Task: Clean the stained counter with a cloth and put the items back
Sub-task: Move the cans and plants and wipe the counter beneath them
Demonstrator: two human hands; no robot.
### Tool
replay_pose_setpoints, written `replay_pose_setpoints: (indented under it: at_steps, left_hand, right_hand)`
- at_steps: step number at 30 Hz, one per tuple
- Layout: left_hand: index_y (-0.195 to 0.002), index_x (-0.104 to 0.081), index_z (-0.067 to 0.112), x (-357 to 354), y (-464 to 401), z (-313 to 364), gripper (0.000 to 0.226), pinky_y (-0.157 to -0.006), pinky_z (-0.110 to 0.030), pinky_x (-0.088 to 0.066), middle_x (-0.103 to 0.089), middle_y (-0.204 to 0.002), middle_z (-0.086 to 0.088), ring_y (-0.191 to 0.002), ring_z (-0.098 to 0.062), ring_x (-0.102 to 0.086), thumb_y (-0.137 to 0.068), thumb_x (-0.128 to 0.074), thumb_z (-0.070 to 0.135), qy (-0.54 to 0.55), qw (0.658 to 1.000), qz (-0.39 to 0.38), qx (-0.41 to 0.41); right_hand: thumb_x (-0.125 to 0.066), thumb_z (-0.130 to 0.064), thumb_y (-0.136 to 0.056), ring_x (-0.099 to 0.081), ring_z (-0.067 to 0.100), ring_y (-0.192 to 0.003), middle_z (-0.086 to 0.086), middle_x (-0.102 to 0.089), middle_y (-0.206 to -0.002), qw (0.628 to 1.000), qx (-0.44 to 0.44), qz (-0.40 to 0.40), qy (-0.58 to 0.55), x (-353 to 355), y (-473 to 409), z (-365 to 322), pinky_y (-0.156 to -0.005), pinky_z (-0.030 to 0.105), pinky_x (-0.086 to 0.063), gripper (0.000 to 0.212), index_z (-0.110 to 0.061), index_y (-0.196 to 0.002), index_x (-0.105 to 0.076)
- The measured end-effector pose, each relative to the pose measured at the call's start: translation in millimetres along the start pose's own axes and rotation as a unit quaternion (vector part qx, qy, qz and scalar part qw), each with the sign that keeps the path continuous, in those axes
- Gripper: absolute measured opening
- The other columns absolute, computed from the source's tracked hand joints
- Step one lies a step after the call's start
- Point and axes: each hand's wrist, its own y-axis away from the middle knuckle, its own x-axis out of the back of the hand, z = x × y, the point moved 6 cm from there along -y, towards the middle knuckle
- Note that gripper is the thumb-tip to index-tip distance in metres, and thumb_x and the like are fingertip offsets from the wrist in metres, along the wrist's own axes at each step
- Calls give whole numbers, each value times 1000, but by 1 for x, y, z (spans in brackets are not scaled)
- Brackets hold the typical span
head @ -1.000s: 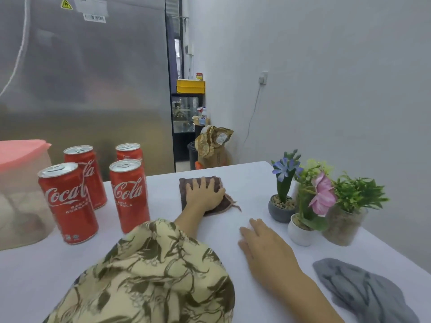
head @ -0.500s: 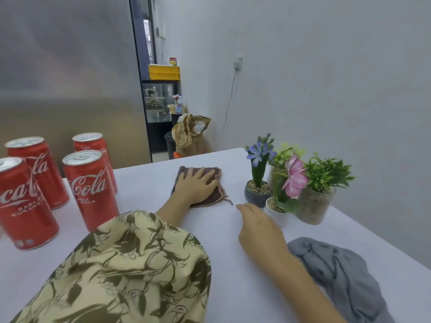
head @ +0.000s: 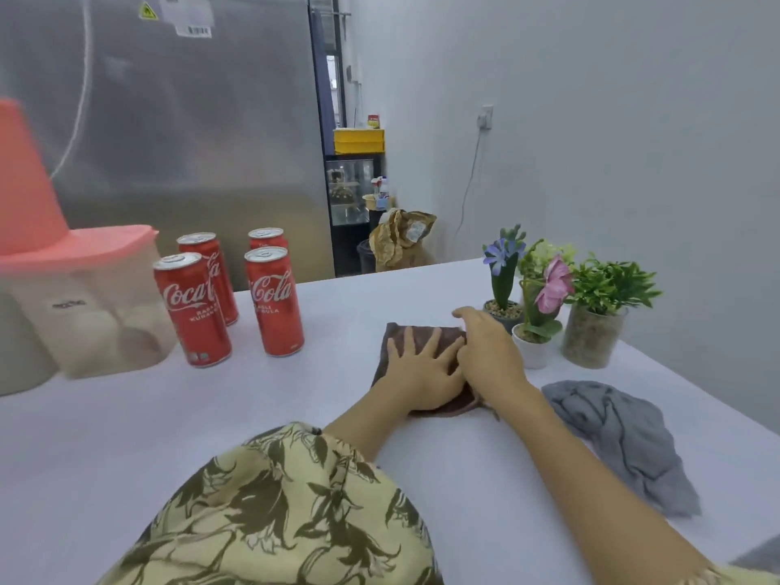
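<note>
A folded brown cloth [head: 439,330] lies on the white counter [head: 211,415] just left of the plant pots. My left hand [head: 422,373] presses flat on it with fingers spread. My right hand [head: 489,356] rests on the cloth's right edge, touching the left hand; its fingertips are hidden, so I cannot see a grip. Several red Coca-Cola cans [head: 274,301] stand upright to the left. Three small potted plants stand to the right: a blue one [head: 504,280], a pink one [head: 540,314] and a green one [head: 599,314].
A crumpled grey cloth [head: 620,432] lies at the right, near my right forearm. A clear container with a pink lid [head: 84,297] stands at the far left. A steel fridge [head: 190,141] rises behind the counter. The wall runs along the counter's right side.
My right hand has moved forward from the bare counter onto the brown cloth beside my left hand. The view swung back to the left, bringing the pink-lidded container into sight.
</note>
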Motion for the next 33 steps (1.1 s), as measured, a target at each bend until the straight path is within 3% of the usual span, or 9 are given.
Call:
replay_pose_setpoints:
  at_steps: [6, 9, 11, 13, 16, 19, 25, 28, 33]
  left_hand:
    - [-150, 5, 11, -4, 55, -10, 73, -114, -51, 10, 12, -158, -6, -143, -34, 17, -96, -13, 56, 36, 990, -39, 130]
    - [-150, 0, 2, 20, 68, -55, 67, -115, -49, 9, 6, -158, -12, -144, -32, 15, -100, -18, 44, -5, 981, -11, 193]
    - [-149, -6, 3, 30, 75, -82, 62, -116, -49, 2, 0, -158, -14, -145, -33, 12, -100, -19, 39, 7, 976, -17, 216]
    - [-149, -13, 5, 35, 84, -99, 59, -117, -49, -4, -6, -158, -14, -145, -33, 8, -100, -21, 38, 18, 976, -38, 215]
    - [-149, -13, 8, 42, 99, -115, 60, -118, -45, -12, -9, -158, -12, -146, -30, -4, -101, -28, 39, 52, 973, -24, 225]
    - [-150, -12, 9, 48, 106, -117, 60, -117, -40, -18, -11, -158, -12, -145, -28, -12, -101, -30, 39, 93, 972, -16, 214]
    - [-150, -6, 8, 57, 100, -102, 56, -116, -35, -13, -7, -158, -11, -146, -25, -3, -103, -25, 33, 117, 981, -29, 154]
    - [-150, 8, 9, 54, 94, -108, 61, -117, -32, -8, 0, -159, -10, -147, -24, 1, -103, -23, 32, 105, 984, -28, 143]
    - [-149, 12, 8, 46, 79, -113, 60, -117, -31, -4, 4, -159, -8, -146, -22, 6, -103, -21, 29, 61, 988, -27, 137]
  right_hand:
    - [-42, 9, -85, -47, 25, -123, 11, -52, -133, 998, 12, -7, -67, -6, 8, -7, -96, 32, -40, 50, -8, -131, -49]
    - [-40, -13, -97, -45, 25, -126, 11, -50, -137, 995, 47, -72, -51, -30, 25, -29, -103, 33, -34, 39, -8, -135, -44]
    - [-31, -40, -100, -29, 30, -137, 13, -35, -148, 981, 63, -177, 40, -60, 40, -42, -113, 42, -21, 53, -9, -144, -31]
    - [-17, -54, -98, -1, 33, -145, 11, -7, -158, 958, 69, -243, 138, -78, 47, -46, -115, 52, 3, 65, -18, -151, -11]
    - [-10, -63, -94, 15, 36, -143, 4, 10, -159, 944, 84, -266, 174, -84, 42, -42, -109, 60, 14, 66, -31, -151, 1]
    - [-11, -68, -90, 15, 36, -144, -1, 9, -159, 946, 93, -257, 176, -90, 31, -44, -109, 62, 14, 67, -38, -149, 1]
    - [-11, -58, -95, 11, 32, -145, -5, 3, -159, 955, 72, -227, 176, -132, -39, -63, -109, 64, 13, 56, -41, -149, -5]
    - [-10, -57, -95, 9, 33, -145, -6, 1, -159, 957, 69, -227, 167, -160, -81, -74, -108, 65, 14, 54, -44, -147, -8]
    - [-9, -58, -95, 5, 32, -146, -7, -2, -159, 955, 95, -234, 153, -195, -146, -88, -108, 65, 12, 51, -48, -145, -10]
